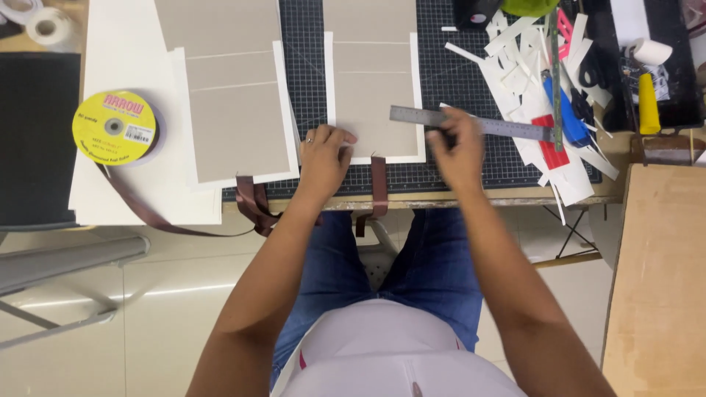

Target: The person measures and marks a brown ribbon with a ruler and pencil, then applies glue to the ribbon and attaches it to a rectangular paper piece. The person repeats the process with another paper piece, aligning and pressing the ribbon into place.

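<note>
The left hand (pixel 323 156) presses flat, fingers spread, on the near left corner of the grey board (pixel 373 95) in the middle of the worktop (pixel 471 197). The right hand (pixel 457 151) holds the steel ruler (pixel 471 123) across the board's right edge. Press the ruler firmly down, so it cannot slip.

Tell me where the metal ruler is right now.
The metal ruler lies across the right edge of the grey board on the cutting mat, under the right hand, its far end reaching the paper scraps.

Matt grey board (pixel 375 103), metal ruler (pixel 500 126)
</note>
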